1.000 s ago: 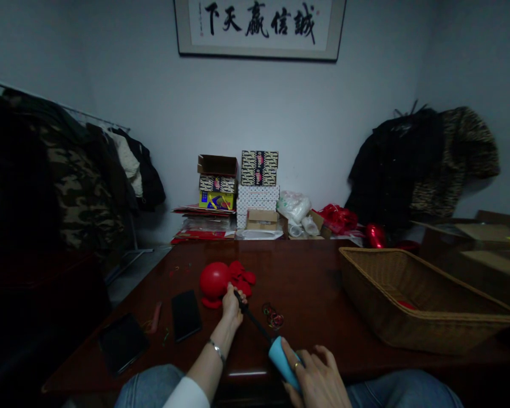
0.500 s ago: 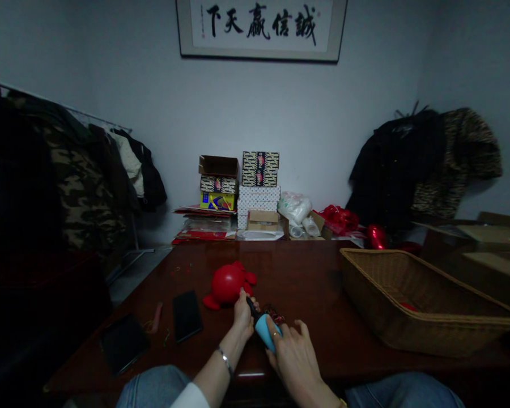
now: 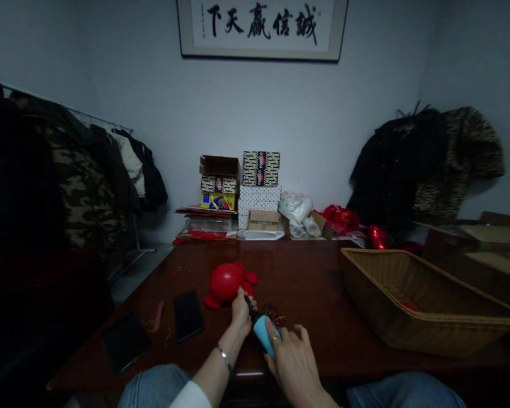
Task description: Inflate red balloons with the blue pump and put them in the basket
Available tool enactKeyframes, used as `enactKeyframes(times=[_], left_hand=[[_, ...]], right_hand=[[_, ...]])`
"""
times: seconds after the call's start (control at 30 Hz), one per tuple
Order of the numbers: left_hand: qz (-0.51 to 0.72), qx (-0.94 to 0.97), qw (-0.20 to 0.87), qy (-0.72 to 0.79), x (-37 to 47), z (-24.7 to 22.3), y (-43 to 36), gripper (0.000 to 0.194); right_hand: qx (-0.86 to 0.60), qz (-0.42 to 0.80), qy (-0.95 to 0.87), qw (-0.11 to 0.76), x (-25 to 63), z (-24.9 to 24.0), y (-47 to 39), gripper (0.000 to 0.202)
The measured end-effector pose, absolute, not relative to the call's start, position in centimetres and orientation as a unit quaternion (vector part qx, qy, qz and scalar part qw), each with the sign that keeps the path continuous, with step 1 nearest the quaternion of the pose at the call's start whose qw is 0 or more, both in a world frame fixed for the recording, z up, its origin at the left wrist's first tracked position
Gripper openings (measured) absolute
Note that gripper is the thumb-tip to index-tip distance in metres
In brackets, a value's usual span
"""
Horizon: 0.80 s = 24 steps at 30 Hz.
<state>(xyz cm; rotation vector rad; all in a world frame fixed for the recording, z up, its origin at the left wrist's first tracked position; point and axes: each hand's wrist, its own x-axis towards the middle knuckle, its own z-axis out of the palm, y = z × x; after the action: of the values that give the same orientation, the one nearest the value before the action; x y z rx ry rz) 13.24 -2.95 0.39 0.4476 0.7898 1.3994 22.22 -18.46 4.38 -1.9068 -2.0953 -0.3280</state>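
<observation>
A round red balloon (image 3: 226, 283) with small lobes lies on the dark wooden table. At its near edge, my left hand (image 3: 242, 310) is closed around the spot where the balloon meets the black nozzle of a blue pump (image 3: 263, 335). My right hand (image 3: 292, 352) grips the pump's blue body from the right, a ring on one finger. Some fingers of that hand stick out loosely. Behind the pump lies a small tangle of thin coloured ties (image 3: 274, 315).
A wicker basket (image 3: 412, 326) stands on the right, something red inside. To the left lie a black flat device (image 3: 187, 315), another dark tablet (image 3: 126, 342) and a red strip (image 3: 158, 316). Stacked boxes (image 3: 259, 204) stand beyond the table's far edge.
The red balloon looks slightly larger and has shifted a little left. Both hands and the pump have barely moved.
</observation>
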Motion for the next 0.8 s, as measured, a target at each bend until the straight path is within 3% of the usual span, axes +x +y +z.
enactKeyframes(times=[0.47, 0.8], left_hand=[[0.655, 0.175, 0.659, 0.325, 10.7, 1.7, -0.7, 0.028], [0.652, 0.166, 0.674, 0.305, 11.6, 2.2, -1.5, 0.028]], right_hand=[[-0.590, -0.170, -0.764, 0.197, 26.8, 1.7, -21.5, 0.064], [-0.633, -0.144, -0.744, 0.156, 25.0, 3.3, -20.5, 0.062]])
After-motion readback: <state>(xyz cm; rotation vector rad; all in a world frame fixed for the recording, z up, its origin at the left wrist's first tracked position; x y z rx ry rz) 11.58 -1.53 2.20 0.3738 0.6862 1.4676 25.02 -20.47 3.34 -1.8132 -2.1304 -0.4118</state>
